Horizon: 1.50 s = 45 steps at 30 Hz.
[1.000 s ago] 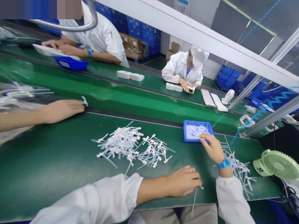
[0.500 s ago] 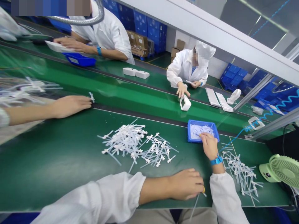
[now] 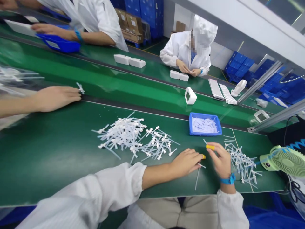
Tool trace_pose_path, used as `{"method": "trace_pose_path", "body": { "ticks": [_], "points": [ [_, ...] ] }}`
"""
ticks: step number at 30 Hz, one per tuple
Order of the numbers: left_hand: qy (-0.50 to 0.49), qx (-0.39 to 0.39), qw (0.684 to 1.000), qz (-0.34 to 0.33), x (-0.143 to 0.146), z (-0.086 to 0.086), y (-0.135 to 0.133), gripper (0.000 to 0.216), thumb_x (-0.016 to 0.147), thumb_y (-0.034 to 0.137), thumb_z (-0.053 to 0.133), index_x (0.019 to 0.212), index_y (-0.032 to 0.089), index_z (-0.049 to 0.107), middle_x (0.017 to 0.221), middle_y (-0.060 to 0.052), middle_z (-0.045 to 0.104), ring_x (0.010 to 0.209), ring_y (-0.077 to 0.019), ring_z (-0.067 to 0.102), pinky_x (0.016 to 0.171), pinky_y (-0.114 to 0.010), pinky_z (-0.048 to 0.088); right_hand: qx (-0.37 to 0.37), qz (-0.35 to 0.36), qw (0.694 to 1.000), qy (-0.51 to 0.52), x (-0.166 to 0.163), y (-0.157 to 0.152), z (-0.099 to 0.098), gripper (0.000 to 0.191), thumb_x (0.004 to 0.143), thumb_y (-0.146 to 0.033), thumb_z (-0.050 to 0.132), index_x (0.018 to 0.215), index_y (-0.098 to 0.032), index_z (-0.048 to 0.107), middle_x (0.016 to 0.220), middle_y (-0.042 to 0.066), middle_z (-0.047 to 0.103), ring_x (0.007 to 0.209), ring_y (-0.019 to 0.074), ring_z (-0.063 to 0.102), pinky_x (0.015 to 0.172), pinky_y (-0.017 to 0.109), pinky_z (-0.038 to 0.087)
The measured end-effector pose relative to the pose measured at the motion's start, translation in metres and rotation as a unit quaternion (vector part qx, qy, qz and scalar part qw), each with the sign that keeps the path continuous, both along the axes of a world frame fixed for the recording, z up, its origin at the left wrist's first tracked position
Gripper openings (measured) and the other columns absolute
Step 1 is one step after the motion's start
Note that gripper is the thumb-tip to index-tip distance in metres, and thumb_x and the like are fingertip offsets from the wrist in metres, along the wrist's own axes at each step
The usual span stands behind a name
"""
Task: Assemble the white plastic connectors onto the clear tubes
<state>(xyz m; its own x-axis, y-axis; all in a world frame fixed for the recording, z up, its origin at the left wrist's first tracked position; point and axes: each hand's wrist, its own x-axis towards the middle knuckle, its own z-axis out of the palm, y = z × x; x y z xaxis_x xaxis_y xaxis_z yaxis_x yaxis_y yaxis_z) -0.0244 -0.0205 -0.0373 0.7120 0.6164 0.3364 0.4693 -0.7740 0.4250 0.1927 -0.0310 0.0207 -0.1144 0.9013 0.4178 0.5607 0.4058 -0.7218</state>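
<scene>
My left hand (image 3: pixel 184 162) rests on the green table (image 3: pixel 59 159) with fingers curled, pinching the top of a thin clear tube (image 3: pixel 197 176) that runs toward the table's near edge. My right hand (image 3: pixel 220 159), with yellow finger cots and a blue wrist strap, hovers just to its right, pinching a small white piece (image 3: pixel 205 142). A blue tray (image 3: pixel 205 124) of white parts sits beyond both hands. A pile of white tube parts (image 3: pixel 135 140) lies to the left, a second pile (image 3: pixel 240 160) to the right.
Another person's hand (image 3: pixel 53 98) rests at the left by a small white part. Two people in white coats work across the green conveyor (image 3: pixel 143 92), where white housings (image 3: pixel 190 96) stand. A green desk fan (image 3: pixel 283 160) sits at the right edge.
My right hand pulled back from the blue tray toward my left hand, bringing a small white piece. My left hand with the tube shifted slightly. A white housing now stands alone on the conveyor.
</scene>
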Motion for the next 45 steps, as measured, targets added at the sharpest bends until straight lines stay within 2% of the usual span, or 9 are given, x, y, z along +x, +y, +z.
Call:
{"method": "trace_pose_path", "body": {
  "ticks": [4, 8, 15, 18, 23, 28, 32, 37, 45],
  "points": [
    [-0.007, -0.048, 0.999, 0.012, 0.002, 0.004, -0.002, 0.030, 0.105, 0.030, 0.071, 0.132, 0.021, 0.060, 0.109, -0.006, 0.076, 0.103, -0.0282, 0.070, 0.087, -0.038, 0.047, -0.068, -0.016, 0.998, 0.002, 0.014, -0.050, -0.018, 0.014, 0.104, -0.032, 0.071, 0.103, -0.029, 0.085, 0.112, 0.007, 0.082, 0.104, 0.0268, 0.077, 0.094, 0.041, 0.060],
    [-0.021, -0.106, 0.994, 0.008, 0.000, 0.007, -0.002, 0.032, 0.103, 0.026, 0.071, 0.133, 0.021, 0.058, 0.111, -0.004, 0.077, 0.104, -0.0277, 0.070, 0.089, -0.038, 0.047, -0.114, -0.018, 0.993, -0.007, 0.013, -0.071, -0.029, 0.016, 0.106, -0.034, 0.068, 0.103, -0.027, 0.082, 0.110, 0.007, 0.081, 0.096, 0.0259, 0.076, 0.086, 0.037, 0.060],
    [-0.032, -0.116, 0.993, 0.011, -0.003, 0.007, -0.001, 0.023, 0.105, 0.025, 0.068, 0.126, 0.024, 0.060, 0.107, -0.003, 0.075, 0.104, -0.0264, 0.069, 0.088, -0.036, 0.046, -0.123, 0.004, 0.991, -0.052, 0.002, -0.064, -0.032, 0.018, 0.108, -0.032, 0.063, 0.099, -0.025, 0.077, 0.091, 0.004, 0.075, 0.080, 0.0220, 0.067, 0.076, 0.032, 0.053],
    [-0.028, -0.114, 0.993, 0.000, -0.003, 0.007, -0.001, 0.034, 0.103, 0.028, 0.073, 0.131, 0.022, 0.056, 0.112, -0.004, 0.075, 0.106, -0.0275, 0.068, 0.090, -0.038, 0.046, -0.122, -0.019, 0.991, -0.047, 0.005, -0.063, -0.035, 0.022, 0.110, -0.035, 0.060, 0.100, -0.025, 0.076, 0.087, 0.003, 0.070, 0.073, 0.0204, 0.062, 0.069, 0.031, 0.049],
    [-0.023, -0.129, 0.991, -0.013, -0.004, 0.015, -0.002, 0.035, 0.099, 0.026, 0.074, 0.129, 0.022, 0.057, 0.114, -0.004, 0.075, 0.108, -0.0275, 0.066, 0.093, -0.039, 0.044, -0.108, -0.016, 0.994, 0.005, 0.013, -0.063, -0.037, 0.024, 0.112, -0.033, 0.056, 0.115, -0.025, 0.079, 0.107, 0.008, 0.072, 0.097, 0.0240, 0.068, 0.087, 0.035, 0.054],
    [-0.013, -0.119, 0.992, -0.042, -0.005, 0.017, 0.000, 0.035, 0.096, 0.017, 0.071, 0.128, 0.022, 0.058, 0.111, -0.004, 0.075, 0.106, -0.0269, 0.066, 0.093, -0.038, 0.042, -0.106, -0.027, 0.994, 0.032, 0.016, -0.063, -0.029, 0.026, 0.112, -0.032, 0.056, 0.102, -0.023, 0.079, 0.098, 0.007, 0.069, 0.090, 0.0223, 0.066, 0.082, 0.032, 0.054],
    [-0.021, -0.121, 0.992, -0.043, -0.004, 0.011, 0.003, 0.032, 0.097, 0.019, 0.074, 0.125, 0.022, 0.058, 0.109, -0.003, 0.076, 0.108, -0.0268, 0.067, 0.094, -0.037, 0.041, -0.130, 0.028, 0.991, 0.001, 0.014, -0.064, -0.019, 0.025, 0.111, -0.031, 0.057, 0.107, -0.025, 0.081, 0.100, 0.007, 0.071, 0.090, 0.0219, 0.068, 0.080, 0.031, 0.054],
    [-0.030, -0.134, 0.990, -0.043, -0.004, 0.008, 0.005, 0.044, 0.099, 0.023, 0.079, 0.136, 0.022, 0.055, 0.111, -0.001, 0.077, 0.108, -0.0263, 0.067, 0.093, -0.037, 0.041, -0.163, 0.034, 0.986, 0.012, 0.009, -0.066, -0.024, 0.024, 0.112, -0.033, 0.057, 0.113, -0.026, 0.079, 0.112, 0.008, 0.077, 0.104, 0.0246, 0.073, 0.094, 0.035, 0.057],
    [-0.018, -0.130, 0.990, -0.046, -0.003, 0.010, 0.005, 0.040, 0.100, 0.026, 0.079, 0.133, 0.021, 0.056, 0.111, -0.002, 0.077, 0.106, -0.0266, 0.067, 0.091, -0.037, 0.039, -0.166, 0.013, 0.985, -0.033, 0.004, -0.057, -0.032, 0.015, 0.106, -0.036, 0.069, 0.101, -0.024, 0.077, 0.092, 0.003, 0.075, 0.076, 0.0197, 0.065, 0.073, 0.030, 0.051]
  ]
}}
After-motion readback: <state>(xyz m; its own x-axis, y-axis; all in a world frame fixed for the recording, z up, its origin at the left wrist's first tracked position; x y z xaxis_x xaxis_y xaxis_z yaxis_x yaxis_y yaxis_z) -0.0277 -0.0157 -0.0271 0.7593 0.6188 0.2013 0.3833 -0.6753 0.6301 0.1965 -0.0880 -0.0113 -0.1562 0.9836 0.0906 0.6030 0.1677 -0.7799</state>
